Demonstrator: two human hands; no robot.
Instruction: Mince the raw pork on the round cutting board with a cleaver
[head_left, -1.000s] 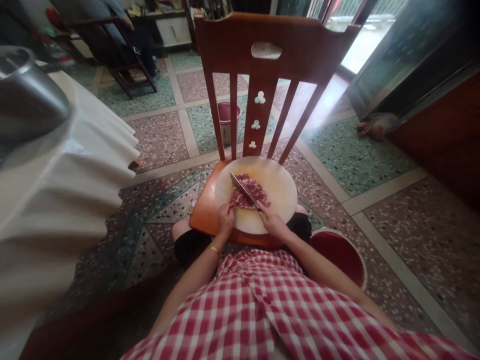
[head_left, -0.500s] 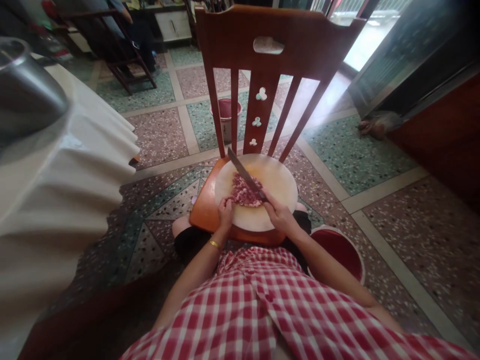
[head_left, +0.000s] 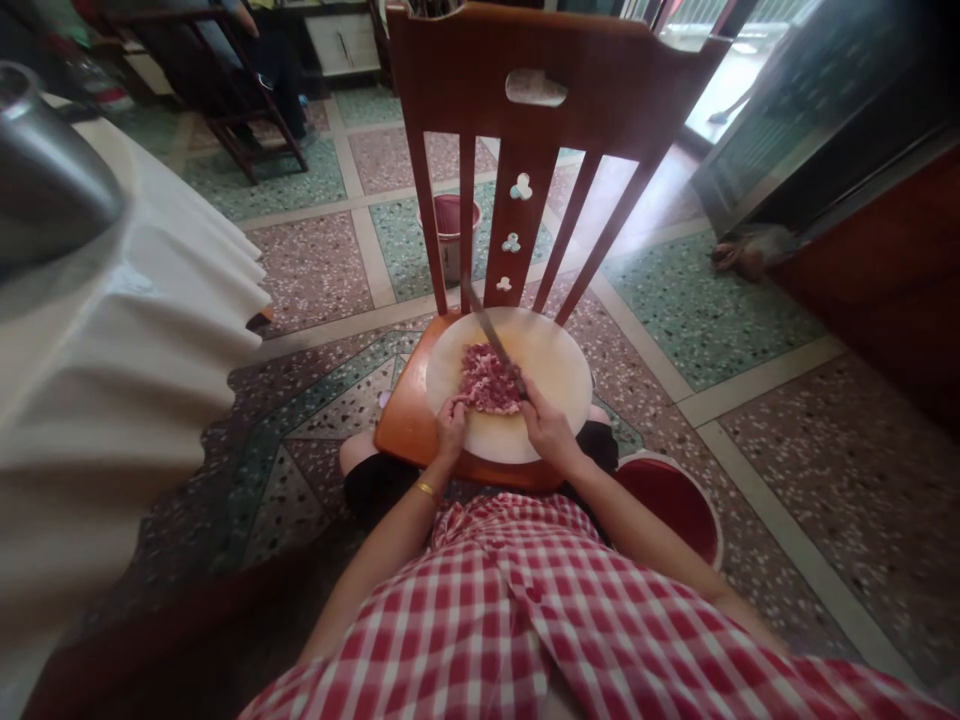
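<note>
A round pale cutting board [head_left: 559, 420] lies on the seat of a wooden chair in front of me. On its left half is a flat heap of chopped red meat [head_left: 480, 380]. My right hand [head_left: 547, 425] is closed round the handle of a long-bladed knife [head_left: 491, 332]. The blade slants away to the upper left over the meat, blurred by motion. At the heap's near left edge, my left hand [head_left: 451, 428] has its fingers curled together, fingertips on the meat. How much meat they grip is hidden.
The chair's slatted back [head_left: 517, 60] rises just beyond the board. A red-lined bucket [head_left: 667, 505] stands by my right leg, another bucket [head_left: 454, 225] behind the chair. At left, a cloth-covered table [head_left: 172, 270] bears a metal vessel [head_left: 52, 170]. A seated person [head_left: 281, 90] is far back.
The knife has swung so that its blade points more steeply away from me and shows its edge more. My right hand has shifted slightly left. My left hand stays at the meat's edge.
</note>
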